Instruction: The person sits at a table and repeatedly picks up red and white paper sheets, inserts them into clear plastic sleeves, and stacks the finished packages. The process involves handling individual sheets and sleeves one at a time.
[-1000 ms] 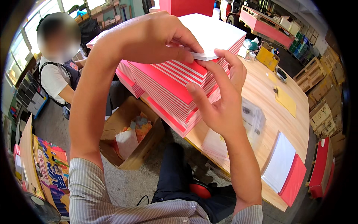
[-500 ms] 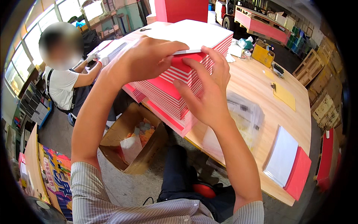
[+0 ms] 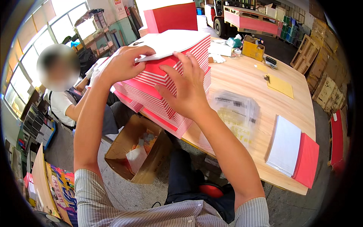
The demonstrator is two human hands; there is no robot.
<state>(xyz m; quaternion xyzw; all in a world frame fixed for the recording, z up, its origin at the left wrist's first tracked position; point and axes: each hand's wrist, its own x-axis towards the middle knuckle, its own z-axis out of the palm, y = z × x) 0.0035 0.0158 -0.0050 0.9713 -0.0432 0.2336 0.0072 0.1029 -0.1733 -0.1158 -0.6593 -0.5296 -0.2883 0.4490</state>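
Observation:
A tall stack of red-and-white layered sheets point(image 3: 151, 89) stands at the table's near left corner, with white sheets point(image 3: 174, 39) on top. My left hand point(image 3: 126, 62) pinches the near left edge of these white sheets between thumb and fingers, and the edge bends up slightly. The red face beneath shows between my hands. My right hand point(image 3: 185, 89) has its fingers spread at the front corner of the stack. Its upper fingertips touch the edge close to the white sheets, while the thumb stands off the striped side.
On the wooden table point(image 3: 242, 79) lie clear plastic sleeves point(image 3: 236, 117), a yellow clipboard point(image 3: 280, 87), white sheets point(image 3: 284, 145) and a red folder point(image 3: 306, 160). An open cardboard box point(image 3: 160, 157) with paper scraps sits below. A co-worker point(image 3: 60, 108) sits at left, a yellow box point(image 3: 252, 49) stands behind.
My left hand has drawn away from my right along the near edge, keeping hold of the white sheets. My right fingers have spread slightly. The whole view has shifted.

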